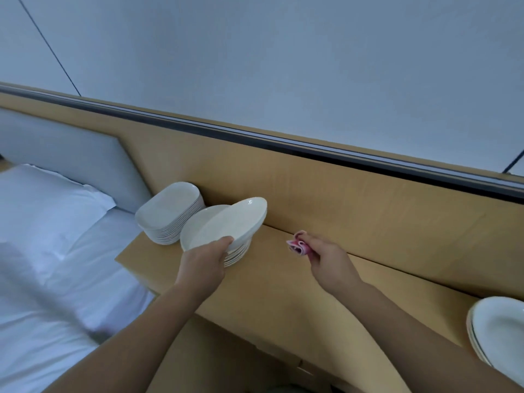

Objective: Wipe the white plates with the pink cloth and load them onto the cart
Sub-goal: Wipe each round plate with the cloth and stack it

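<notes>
Pale wood forms the ledge (283,296) that both bare forearms reach across from the near edge. At the near right, a stack of white plates (499,330) sits on the ledge, partly cut off by the frame. White bedding (56,279) fills the near left. Further in, the left hand (204,259) grips the near rim of a white round plate (232,222), thumb on top and fingers curled underneath, and the plate is tilted with its far edge raised. It sits above a stack of round plates (238,252) on the left part of the ledge; whether its near edge touches the stack cannot be told. To the right, well apart from that plate, the right hand (326,259) is clenched around a bunched pink cloth (297,246), whose folds stick out past the fingers just above the ledge. Just beyond and left of the round stack stands a stack of rounded rectangular white dishes (167,214). A white pillow (42,205) lies further left against a grey padded headboard (56,151). Behind the ledge rises a wood wall panel (340,199), topped by a dark rail (283,143), with a plain pale wall (283,66) beyond.
</notes>
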A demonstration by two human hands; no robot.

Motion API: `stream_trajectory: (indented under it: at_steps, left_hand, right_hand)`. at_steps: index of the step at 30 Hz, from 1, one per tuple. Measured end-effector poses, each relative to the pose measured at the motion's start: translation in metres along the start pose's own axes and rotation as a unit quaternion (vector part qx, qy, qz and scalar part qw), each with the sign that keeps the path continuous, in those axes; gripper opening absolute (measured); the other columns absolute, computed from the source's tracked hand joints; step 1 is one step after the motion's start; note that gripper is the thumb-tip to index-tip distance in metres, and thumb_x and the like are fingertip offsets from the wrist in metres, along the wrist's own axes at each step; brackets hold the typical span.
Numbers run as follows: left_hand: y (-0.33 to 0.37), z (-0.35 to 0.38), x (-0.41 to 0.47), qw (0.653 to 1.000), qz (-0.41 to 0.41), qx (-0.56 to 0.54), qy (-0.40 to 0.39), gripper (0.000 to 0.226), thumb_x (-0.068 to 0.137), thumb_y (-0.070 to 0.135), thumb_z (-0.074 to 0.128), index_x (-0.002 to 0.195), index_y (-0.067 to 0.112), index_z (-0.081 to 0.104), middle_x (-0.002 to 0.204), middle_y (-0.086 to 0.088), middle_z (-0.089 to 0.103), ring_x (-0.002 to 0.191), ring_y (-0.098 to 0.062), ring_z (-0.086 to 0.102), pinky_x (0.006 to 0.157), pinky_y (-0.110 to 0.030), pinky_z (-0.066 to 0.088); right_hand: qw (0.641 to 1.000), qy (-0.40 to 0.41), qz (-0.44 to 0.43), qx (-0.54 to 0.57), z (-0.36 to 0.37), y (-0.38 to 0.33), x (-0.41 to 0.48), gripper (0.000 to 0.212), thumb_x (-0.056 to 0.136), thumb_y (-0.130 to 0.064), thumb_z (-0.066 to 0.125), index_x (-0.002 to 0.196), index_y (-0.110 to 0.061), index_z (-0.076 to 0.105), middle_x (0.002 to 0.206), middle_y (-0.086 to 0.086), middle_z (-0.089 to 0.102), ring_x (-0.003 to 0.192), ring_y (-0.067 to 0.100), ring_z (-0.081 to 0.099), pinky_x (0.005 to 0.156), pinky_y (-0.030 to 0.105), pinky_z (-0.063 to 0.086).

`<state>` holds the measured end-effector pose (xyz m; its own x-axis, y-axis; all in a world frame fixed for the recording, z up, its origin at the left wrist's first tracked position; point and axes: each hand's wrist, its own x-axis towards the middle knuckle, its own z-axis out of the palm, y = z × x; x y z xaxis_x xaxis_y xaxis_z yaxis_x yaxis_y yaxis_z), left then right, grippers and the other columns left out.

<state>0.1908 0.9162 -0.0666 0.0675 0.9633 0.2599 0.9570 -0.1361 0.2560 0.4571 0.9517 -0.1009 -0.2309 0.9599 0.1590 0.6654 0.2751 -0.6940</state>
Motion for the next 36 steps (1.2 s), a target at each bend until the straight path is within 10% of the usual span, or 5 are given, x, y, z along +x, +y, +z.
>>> stream_trajectory:
  at_steps: [9, 24, 36]
  left_hand:
    - [-0.072, 0.017, 0.021, 0.991, 0.005, 0.066, -0.119, 0.048, 0.097, 0.011, 0.041, 0.142, 0.027, 0.040, 0.125, 0.006, 0.061, 0.107, -0.018, 0.059, 0.069, -0.027, 0.036]
    - [-0.108, 0.052, 0.041, 0.969, 0.064, 0.090, -0.219, 0.046, 0.093, 0.009, 0.043, 0.134, 0.030, 0.046, 0.110, 0.003, 0.063, 0.095, -0.018, 0.059, 0.071, -0.026, 0.042]
    - [-0.111, 0.064, 0.042, 0.961, 0.073, 0.079, -0.254, 0.032, 0.103, 0.035, 0.034, 0.099, 0.018, 0.061, 0.085, 0.006, 0.058, 0.081, -0.011, 0.056, 0.067, -0.025, 0.044]
  right_hand:
    - [0.999, 0.011, 0.013, -0.037, 0.046, -0.041, 0.017, 0.049, 0.089, 0.009, 0.048, 0.127, -0.019, 0.062, 0.129, -0.009, 0.060, 0.120, 0.009, 0.054, 0.097, 0.010, 0.032]
    - [0.993, 0.053, 0.083, -0.058, 0.061, -0.052, 0.011, 0.050, 0.088, 0.012, 0.046, 0.125, -0.016, 0.064, 0.126, -0.010, 0.062, 0.111, 0.002, 0.054, 0.085, -0.007, 0.025]
    - [0.992, 0.066, 0.075, -0.072, 0.056, -0.040, -0.004, 0.048, 0.087, 0.011, 0.048, 0.122, -0.017, 0.065, 0.123, -0.008, 0.064, 0.113, 0.012, 0.058, 0.090, 0.017, 0.042]
